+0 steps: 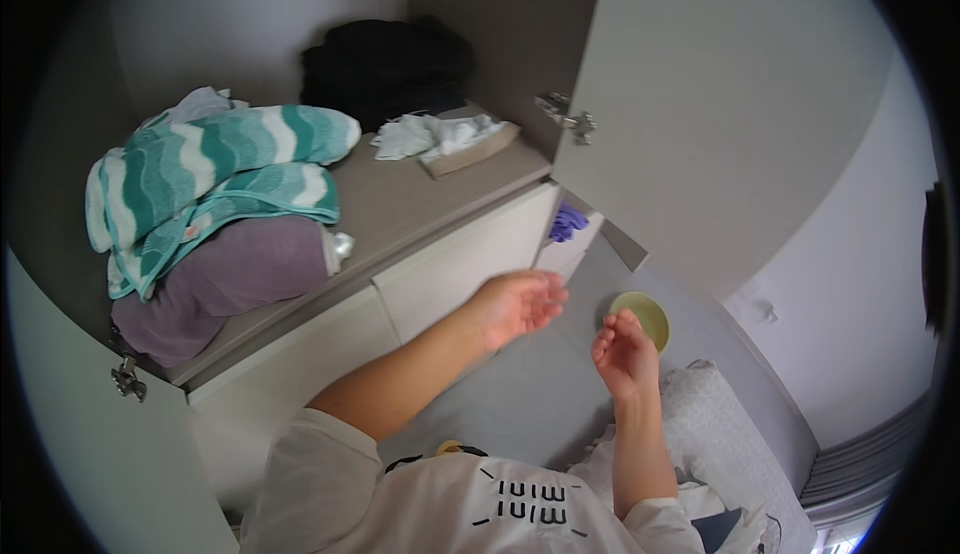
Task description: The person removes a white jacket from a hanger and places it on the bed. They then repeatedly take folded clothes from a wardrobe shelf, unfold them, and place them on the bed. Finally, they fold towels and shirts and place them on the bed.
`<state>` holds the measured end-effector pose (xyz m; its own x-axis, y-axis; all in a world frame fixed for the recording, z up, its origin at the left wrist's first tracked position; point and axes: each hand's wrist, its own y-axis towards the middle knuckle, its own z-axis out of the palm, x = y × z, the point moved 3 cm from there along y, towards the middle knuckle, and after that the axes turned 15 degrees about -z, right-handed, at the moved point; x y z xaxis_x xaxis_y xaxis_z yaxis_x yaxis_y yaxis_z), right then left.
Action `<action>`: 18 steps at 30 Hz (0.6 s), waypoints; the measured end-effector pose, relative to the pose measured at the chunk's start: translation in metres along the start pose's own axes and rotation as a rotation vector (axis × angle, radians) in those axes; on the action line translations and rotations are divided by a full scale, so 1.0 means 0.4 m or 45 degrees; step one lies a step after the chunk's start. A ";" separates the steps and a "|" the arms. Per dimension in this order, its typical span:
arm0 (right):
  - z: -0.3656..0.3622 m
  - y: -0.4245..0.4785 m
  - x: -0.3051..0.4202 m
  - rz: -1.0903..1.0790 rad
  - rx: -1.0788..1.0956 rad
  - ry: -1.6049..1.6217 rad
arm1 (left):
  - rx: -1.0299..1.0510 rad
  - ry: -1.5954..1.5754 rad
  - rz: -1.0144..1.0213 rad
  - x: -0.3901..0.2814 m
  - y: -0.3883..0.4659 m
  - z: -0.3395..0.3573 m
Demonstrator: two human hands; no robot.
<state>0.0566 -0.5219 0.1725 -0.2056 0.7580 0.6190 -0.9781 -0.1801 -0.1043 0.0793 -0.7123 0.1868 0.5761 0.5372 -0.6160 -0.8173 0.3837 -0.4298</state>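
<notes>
My left hand [521,308] is held out in front of the white drawer fronts [472,254], palm turned inward, fingers loosely curled and apart, holding nothing. To its right, my right hand [624,351] is raised with bent fingers and nothing visible in it; it partly overlaps a yellow-green basin [646,317] on the floor. On the wardrobe shelf [397,212] at the left lie a teal and white wavy-striped towel [217,156] and, under it, a mauve cloth [262,261]. Farther back are white and beige folded cloths [450,141] and a black garment pile [382,66].
An open wardrobe door [720,118] stands at the right, another [97,434] at the lower left. A purple cloth [568,222] hangs beyond the drawers. A bed corner [720,419] with clothes is at the lower right, near a grey curtain [862,456].
</notes>
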 end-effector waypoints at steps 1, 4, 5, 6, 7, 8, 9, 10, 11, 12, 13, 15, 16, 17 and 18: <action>0.046 0.019 -0.030 0.021 0.057 -0.014 | -0.008 -0.003 0.079 -0.044 -0.038 -0.032; 0.172 0.069 -0.101 0.077 0.211 -0.035 | -0.132 -0.009 0.243 -0.161 -0.153 -0.093; 0.212 0.085 -0.119 0.092 0.257 -0.056 | -0.176 -0.033 0.287 -0.193 -0.181 -0.113; 0.248 0.102 -0.131 0.099 0.300 -0.072 | -0.216 -0.049 0.330 -0.224 -0.205 -0.127; 0.286 0.118 -0.142 0.104 0.347 -0.097 | -0.250 -0.071 0.376 -0.253 -0.227 -0.143; 0.328 0.128 -0.151 0.113 0.375 -0.110 | -0.257 -0.083 0.431 -0.281 -0.249 -0.155; 0.361 0.149 -0.164 0.105 0.423 -0.133 | -0.291 -0.090 0.474 -0.306 -0.267 -0.159; 0.390 0.173 -0.176 0.097 0.471 -0.155 | -0.326 -0.097 0.516 -0.330 -0.285 -0.160; 0.418 0.195 -0.186 0.089 0.519 -0.175 | -0.362 -0.103 0.559 -0.351 -0.296 -0.162; 0.450 0.218 -0.198 0.081 0.561 -0.200 | -0.366 -0.117 0.588 -0.372 -0.306 -0.165; 0.478 0.245 -0.208 0.057 0.614 -0.247 | -0.374 -0.123 0.597 -0.387 -0.310 -0.165; 0.530 0.305 -0.232 0.010 0.719 -0.328 | -0.399 -0.130 0.614 -0.417 -0.308 -0.163; 0.559 0.332 -0.243 -0.017 0.749 -0.403 | -0.424 -0.111 0.622 -0.437 -0.308 -0.167; 0.591 0.362 -0.254 -0.099 0.803 -0.509 | -0.455 -0.093 0.644 -0.459 -0.310 -0.172; 0.623 0.396 -0.267 -0.186 0.856 -0.612 | -0.485 -0.073 0.666 -0.484 -0.311 -0.175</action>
<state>-0.0685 -0.7878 0.2839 0.1067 0.4805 0.8705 -0.7350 -0.5515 0.3945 0.0690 -0.9166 0.3132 0.0923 0.6241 -0.7759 -0.9286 -0.2272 -0.2933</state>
